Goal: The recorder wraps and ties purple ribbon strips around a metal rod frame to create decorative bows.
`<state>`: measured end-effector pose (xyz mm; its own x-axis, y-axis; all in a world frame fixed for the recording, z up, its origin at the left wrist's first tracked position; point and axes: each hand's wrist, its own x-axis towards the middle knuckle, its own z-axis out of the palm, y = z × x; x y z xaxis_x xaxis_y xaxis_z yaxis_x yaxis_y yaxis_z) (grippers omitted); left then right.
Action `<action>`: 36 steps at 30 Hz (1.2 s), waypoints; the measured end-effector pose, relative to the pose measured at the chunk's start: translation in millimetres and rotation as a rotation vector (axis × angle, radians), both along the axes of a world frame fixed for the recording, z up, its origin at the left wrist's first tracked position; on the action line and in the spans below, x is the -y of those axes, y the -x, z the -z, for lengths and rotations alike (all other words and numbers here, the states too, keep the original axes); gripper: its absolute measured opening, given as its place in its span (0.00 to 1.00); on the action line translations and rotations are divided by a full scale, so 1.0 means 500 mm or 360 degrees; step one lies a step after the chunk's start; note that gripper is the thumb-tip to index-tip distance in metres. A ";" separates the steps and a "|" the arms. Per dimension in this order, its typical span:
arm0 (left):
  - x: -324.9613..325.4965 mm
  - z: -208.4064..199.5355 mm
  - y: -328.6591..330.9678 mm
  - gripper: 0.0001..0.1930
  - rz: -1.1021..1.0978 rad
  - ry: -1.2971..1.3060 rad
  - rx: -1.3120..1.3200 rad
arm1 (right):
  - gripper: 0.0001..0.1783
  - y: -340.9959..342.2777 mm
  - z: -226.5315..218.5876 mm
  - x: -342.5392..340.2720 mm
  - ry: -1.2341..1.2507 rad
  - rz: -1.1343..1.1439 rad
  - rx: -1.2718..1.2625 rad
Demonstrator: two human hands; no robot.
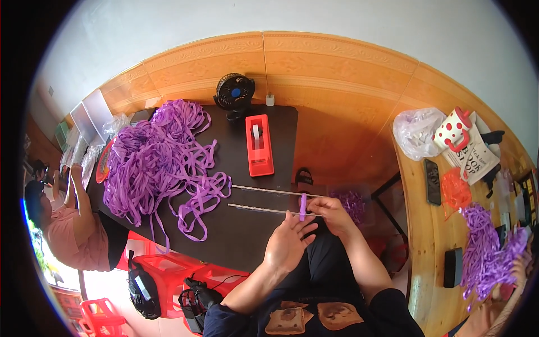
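Two thin metal rods (252, 190) lie side by side with a gap, reaching from over the dark table toward me. Near their close end a short band of purple ribbon (303, 206) spans both rods. My right hand (335, 217) is closed in a pinch at this ribbon, beside the rod ends; its fingertips are partly hidden. Below the lower rod is my left hand (286, 242), palm turned up and fingers apart, with the fingertips close to the ribbon. A big tangled heap of purple ribbon (151, 163) covers the table's left part, and loose loops trail to the rods' far ends.
A red tape dispenser (260, 151) and a small black fan (234, 92) stand on the dark table (241, 241). At right, a wooden table (418, 236) carries a phone (432, 182), a dotted cup (453, 130) and more ribbon. Co-workers sit at left and lower right. Red stools (168, 275) stand lower left.
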<state>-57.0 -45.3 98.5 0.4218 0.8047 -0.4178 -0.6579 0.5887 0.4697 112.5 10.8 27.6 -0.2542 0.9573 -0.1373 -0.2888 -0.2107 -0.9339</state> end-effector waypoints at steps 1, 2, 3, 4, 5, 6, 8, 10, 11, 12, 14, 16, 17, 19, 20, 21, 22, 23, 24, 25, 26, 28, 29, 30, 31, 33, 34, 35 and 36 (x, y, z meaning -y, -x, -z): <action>-0.001 -0.001 -0.002 0.29 0.0010 -0.0002 0.0008 | 0.06 0.002 0.015 -0.007 0.0038 -0.0041 -0.0024; 0.000 0.000 0.000 0.29 0.0009 0.0000 0.0013 | 0.07 0.013 0.009 -0.014 0.0029 -0.0155 -0.0112; 0.001 0.003 0.001 0.29 0.0001 0.0009 0.0005 | 0.07 0.023 0.002 -0.017 0.0037 -0.0163 -0.0120; 0.002 0.006 0.002 0.29 -0.0011 0.0008 0.0017 | 0.06 0.035 -0.006 -0.019 0.0120 -0.0216 -0.0210; 0.002 0.006 0.002 0.29 -0.0018 0.0003 0.0032 | 0.07 0.042 -0.020 -0.022 0.0199 -0.0264 -0.0297; 0.002 0.007 0.001 0.29 -0.0023 0.0007 0.0029 | 0.07 0.042 -0.009 -0.027 0.0204 -0.0269 -0.0300; 0.002 0.010 0.001 0.28 -0.0011 -0.0010 0.0049 | 0.07 0.043 0.016 -0.037 0.0200 -0.0392 -0.0507; 0.004 0.012 0.001 0.28 -0.0021 -0.0012 0.0061 | 0.07 0.050 0.022 -0.042 0.0217 -0.0418 -0.0550; 0.004 0.014 0.002 0.28 -0.0027 -0.0015 0.0071 | 0.07 0.055 0.023 -0.044 0.0232 -0.0440 -0.0595; 0.004 0.014 0.002 0.28 -0.0033 -0.0013 0.0072 | 0.07 0.059 0.026 -0.047 0.0236 -0.0445 -0.0593; 0.006 0.013 0.003 0.28 -0.0033 -0.0025 0.0079 | 0.06 0.064 0.036 -0.051 0.0198 -0.0438 -0.0537; 0.005 0.014 0.000 0.28 -0.0025 -0.0033 0.0083 | 0.06 0.055 0.044 -0.053 0.0247 -0.0467 -0.0607; 0.003 0.014 0.002 0.28 -0.0021 -0.0043 0.0080 | 0.06 0.058 0.033 -0.054 0.0294 -0.0501 -0.0683; 0.002 0.012 0.004 0.28 -0.0035 -0.0038 0.0071 | 0.08 0.061 0.003 -0.038 0.0244 -0.0289 -0.0593; 0.002 0.010 0.002 0.28 -0.0041 -0.0031 0.0059 | 0.10 0.060 -0.014 -0.031 0.0191 -0.0070 -0.0505; 0.001 0.011 0.002 0.28 -0.0046 -0.0038 0.0069 | 0.18 0.050 -0.010 -0.025 0.0249 -0.0017 -0.0511; 0.001 0.015 0.003 0.28 -0.0047 -0.0037 0.0063 | 0.18 0.045 -0.007 -0.021 0.0242 -0.0023 -0.0500; 0.001 0.017 0.002 0.28 -0.0041 -0.0034 0.0056 | 0.20 0.040 -0.004 -0.016 0.0292 0.0072 -0.0493; 0.002 0.015 0.002 0.28 -0.0040 -0.0040 0.0066 | 0.23 0.036 -0.003 -0.012 0.0342 0.0166 -0.0486; 0.002 0.013 0.001 0.28 -0.0030 -0.0044 0.0057 | 0.23 0.033 -0.002 -0.010 0.0335 0.0167 -0.0477; 0.004 0.010 0.002 0.27 -0.0021 -0.0047 0.0046 | 0.24 0.031 -0.005 -0.006 0.0306 0.0092 -0.0622; 0.009 0.005 0.003 0.27 -0.0020 -0.0049 0.0049 | 0.25 0.033 -0.012 0.006 0.0273 0.0015 -0.0763; 0.006 0.005 0.003 0.27 -0.0018 -0.0052 0.0045 | 0.24 0.035 -0.020 0.007 0.0293 -0.0003 -0.0761; 0.005 0.006 0.002 0.27 -0.0018 -0.0061 0.0049 | 0.24 0.038 -0.025 0.006 0.0313 -0.0021 -0.0760; 0.003 0.008 0.000 0.27 -0.0014 -0.0047 0.0061 | 0.24 0.040 -0.024 0.006 0.0306 -0.0023 -0.0757; 0.002 0.012 0.001 0.27 -0.0014 -0.0033 0.0072 | 0.26 0.048 -0.027 0.008 0.0413 0.0005 -0.0821; 0.001 0.017 0.002 0.27 -0.0026 -0.0057 0.0084 | 0.26 0.053 -0.028 0.009 0.0411 0.0003 -0.0821; 0.000 0.016 0.002 0.28 -0.0035 -0.0088 0.0096 | 0.28 0.062 -0.041 0.010 0.0422 0.0000 -0.0874; 0.001 0.012 0.002 0.28 -0.0034 -0.0098 0.0095 | 0.30 0.068 -0.049 0.010 0.0434 -0.0003 -0.0928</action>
